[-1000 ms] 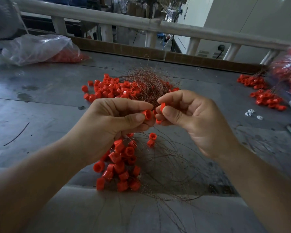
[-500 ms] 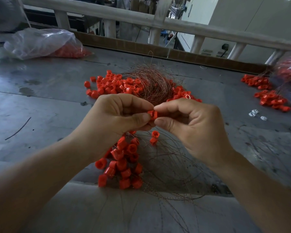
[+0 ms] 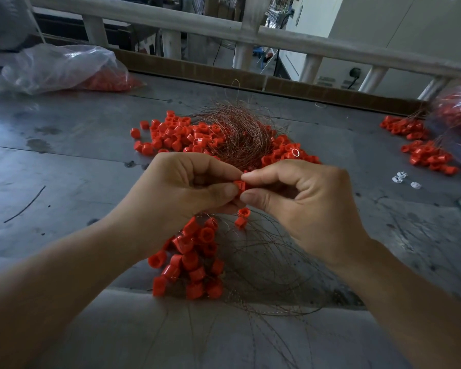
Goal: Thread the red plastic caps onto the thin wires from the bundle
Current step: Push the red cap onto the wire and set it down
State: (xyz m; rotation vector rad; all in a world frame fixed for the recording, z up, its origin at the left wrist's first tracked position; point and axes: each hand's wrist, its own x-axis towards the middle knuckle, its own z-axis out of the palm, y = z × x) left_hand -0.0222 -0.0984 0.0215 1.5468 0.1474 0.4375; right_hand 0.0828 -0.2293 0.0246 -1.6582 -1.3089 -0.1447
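Observation:
My left hand [image 3: 181, 190] and my right hand [image 3: 304, 198] meet at the centre, both pinching one red cap [image 3: 240, 185] between thumb and fingertips. Below my left hand hangs a cluster of threaded red caps [image 3: 192, 259] on thin wires [image 3: 272, 267] that loop down over the table's front edge. Two more caps [image 3: 242, 217] dangle just under my fingers. Behind my hands lies a tangled copper wire bundle [image 3: 237, 134] on a heap of loose red caps [image 3: 176, 137].
A clear plastic bag of red caps [image 3: 64, 67] lies at the far left of the grey metal table [image 3: 64, 161]. Another pile of red caps [image 3: 423, 153] and a bag [image 3: 458, 113] sit at the right, near small white parts [image 3: 405, 179]. A railing [image 3: 250, 35] runs behind.
My hands have closed together: the cap held by my right fingers a second ago is now pressed against the one at my left thumb. The view has shifted slightly.

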